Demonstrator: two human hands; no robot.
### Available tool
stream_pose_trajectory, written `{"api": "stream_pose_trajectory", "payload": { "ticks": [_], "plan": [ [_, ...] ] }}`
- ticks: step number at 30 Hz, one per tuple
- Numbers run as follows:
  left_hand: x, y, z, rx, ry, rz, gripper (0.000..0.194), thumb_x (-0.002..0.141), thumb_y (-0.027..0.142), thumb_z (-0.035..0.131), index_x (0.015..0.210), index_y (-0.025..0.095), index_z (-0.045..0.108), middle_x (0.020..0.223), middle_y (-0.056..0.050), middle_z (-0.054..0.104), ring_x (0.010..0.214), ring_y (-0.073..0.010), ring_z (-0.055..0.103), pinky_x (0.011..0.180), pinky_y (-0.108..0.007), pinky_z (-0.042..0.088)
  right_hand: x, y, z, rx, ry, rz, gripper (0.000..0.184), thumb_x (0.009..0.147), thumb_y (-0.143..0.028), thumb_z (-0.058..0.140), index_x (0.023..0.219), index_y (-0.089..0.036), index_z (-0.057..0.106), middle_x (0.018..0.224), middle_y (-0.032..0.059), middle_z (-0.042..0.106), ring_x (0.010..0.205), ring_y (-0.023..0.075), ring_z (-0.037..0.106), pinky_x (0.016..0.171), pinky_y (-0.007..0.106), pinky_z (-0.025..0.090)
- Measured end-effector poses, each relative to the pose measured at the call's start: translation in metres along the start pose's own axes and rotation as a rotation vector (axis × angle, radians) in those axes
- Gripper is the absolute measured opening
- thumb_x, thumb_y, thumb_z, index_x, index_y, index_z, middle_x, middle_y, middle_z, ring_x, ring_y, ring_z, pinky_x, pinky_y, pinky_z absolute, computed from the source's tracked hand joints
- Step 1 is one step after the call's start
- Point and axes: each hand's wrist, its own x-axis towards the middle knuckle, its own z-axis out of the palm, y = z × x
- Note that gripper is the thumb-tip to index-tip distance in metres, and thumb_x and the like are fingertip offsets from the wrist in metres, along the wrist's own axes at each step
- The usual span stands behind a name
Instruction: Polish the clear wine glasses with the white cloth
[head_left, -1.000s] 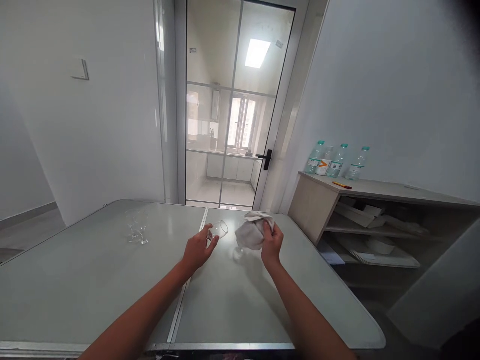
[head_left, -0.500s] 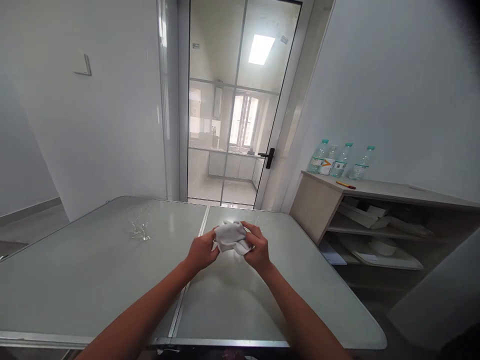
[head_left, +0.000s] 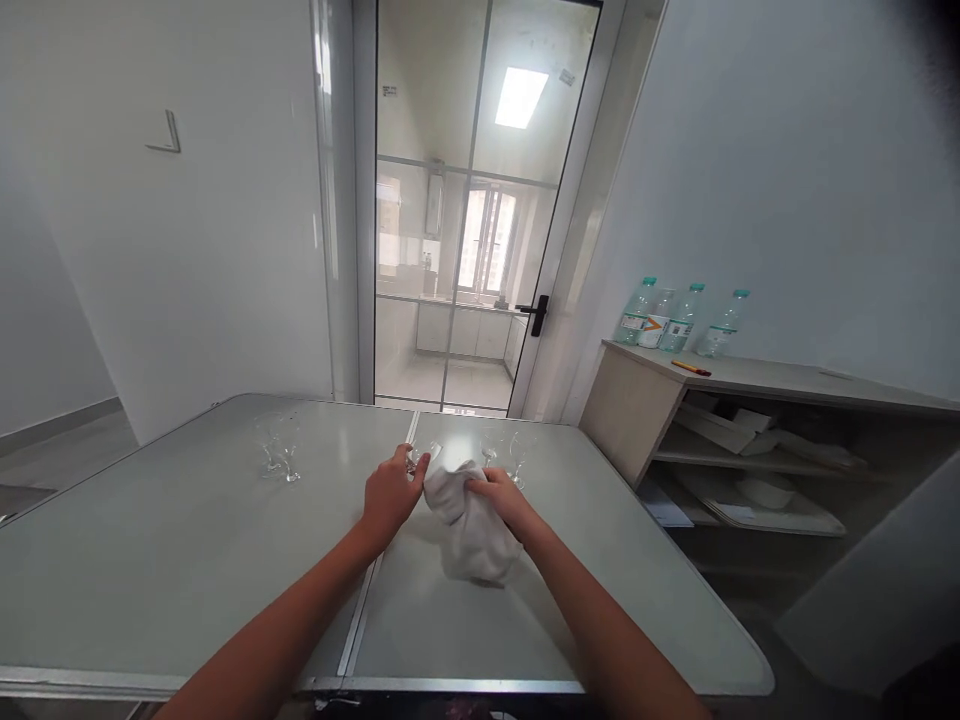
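Observation:
My right hand pinches a white cloth, which hangs down loosely toward me over the table. Beside it, my left hand curls its fingers and thumb around a clear glass. Only a small glinting part of that glass shows; fingers and cloth hide the rest. Just beyond the right hand stand clear stemmed glasses, partly covered by the hand and cloth. More clear stemmed glasses are grouped on the left half of the table, apart from both hands.
The pale glass-topped table has a metal edge and a seam down its middle. Right of it, a wooden shelf unit bears several plastic bottles and a yellow-red pen. A glazed door stands behind the table.
The cloth has gone from bunched between both hands to hanging from the right hand. My left hand has moved slightly left, off the cloth. The glasses behind the right hand show more clearly.

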Motion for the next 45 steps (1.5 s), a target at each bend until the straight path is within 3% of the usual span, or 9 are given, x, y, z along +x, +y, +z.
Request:
{"api": "stream_pose_trajectory", "payload": {
  "ticks": [3,8,16,22,29,32,39,42,45],
  "plan": [
    [0.0,-0.001,0.003,0.014,-0.02,-0.002,0.043,0.101,0.055,0.043,0.117,0.02,0.061,0.083,-0.009,0.075,0.081,-0.0293,0.072,0.061,-0.03,0.04,0.005,0.001,-0.01,0.052,0.174,-0.001,0.032,0.076,-0.048,0.063,0.083,-0.016,0.065,0.072,0.0034,0.067,0.065,0.02,0.061,0.057,0.028,0.046],
    [-0.005,0.0,0.009,-0.041,-0.116,0.144,0.045,0.101,0.056,0.041,0.121,0.02,0.059,0.08,-0.006,0.074,0.079,-0.0261,0.072,0.063,-0.03,0.042,-0.003,-0.006,-0.017,-0.1,0.821,-0.353,0.033,0.092,-0.053,0.053,0.087,-0.02,0.057,0.07,-0.0014,0.057,0.065,0.016,0.049,0.061,0.026,0.039],
    [-0.015,-0.005,0.012,-0.1,-0.263,0.435,0.039,0.1,0.051,0.044,0.122,0.023,0.059,0.08,-0.005,0.073,0.073,-0.0246,0.07,0.062,-0.03,0.043,-0.012,-0.005,0.0,-0.295,-0.107,-0.411,0.03,0.099,-0.051,0.047,0.105,-0.022,0.054,0.066,-0.0062,0.047,0.058,0.0132,0.041,0.057,0.024,0.034],
    [-0.018,-0.004,0.014,-0.363,-0.399,0.478,0.039,0.097,0.054,0.049,0.11,0.02,0.065,0.07,-0.004,0.067,0.064,-0.0204,0.064,0.063,-0.029,0.043,-0.014,-0.004,-0.005,-0.405,-0.315,-0.496,0.066,0.101,-0.051,0.047,0.157,-0.022,0.029,0.076,-0.0039,0.054,0.07,0.0153,0.049,0.078,0.031,0.046],
    [-0.016,0.009,0.01,-1.005,-1.063,-0.051,0.059,0.093,0.075,0.037,0.084,0.019,0.053,0.062,0.0,0.057,0.041,-0.0095,0.039,0.043,-0.022,0.025,-0.017,0.0,-0.015,-0.431,-0.341,-0.748,0.054,0.102,-0.049,0.047,0.149,-0.024,0.048,0.08,0.0007,0.059,0.076,0.0183,0.054,0.086,0.038,0.048],
    [-0.013,0.006,0.009,-0.873,-0.966,0.015,0.063,0.093,0.076,0.034,0.081,0.018,0.055,0.06,-0.002,0.058,0.042,-0.0106,0.042,0.044,-0.023,0.027,-0.015,0.0,-0.012,-0.371,-0.348,-0.637,0.052,0.102,-0.051,0.045,0.148,-0.026,0.049,0.074,-0.0009,0.054,0.068,0.0172,0.051,0.076,0.034,0.048],
    [-0.012,0.0,0.008,-0.163,-0.268,0.422,0.052,0.089,0.058,0.063,0.125,0.021,0.064,0.081,-0.005,0.071,0.069,-0.0208,0.063,0.063,-0.027,0.038,-0.011,-0.009,-0.008,0.104,-0.33,-0.203,0.072,0.09,-0.036,0.061,0.156,-0.029,0.032,0.092,0.0009,0.059,0.078,0.0177,0.056,0.073,0.029,0.048],
    [-0.009,0.004,0.002,-0.314,-0.341,0.38,0.046,0.093,0.061,0.056,0.109,0.02,0.07,0.069,-0.001,0.064,0.061,-0.0161,0.058,0.061,-0.025,0.038,-0.014,-0.016,-0.019,-0.022,-0.49,-0.288,0.09,0.085,-0.026,0.066,0.161,-0.031,0.017,0.106,0.0036,0.061,0.091,0.0197,0.059,0.083,0.032,0.049],
    [-0.003,0.004,-0.003,-0.64,-0.68,0.272,0.057,0.095,0.067,0.045,0.078,0.016,0.065,0.057,0.001,0.053,0.049,-0.0114,0.048,0.052,-0.024,0.036,-0.016,-0.016,-0.027,-0.436,-0.504,-0.45,0.079,0.092,-0.023,0.06,0.161,-0.033,0.024,0.108,0.0053,0.063,0.092,0.0203,0.056,0.088,0.036,0.047]
  ]
}}
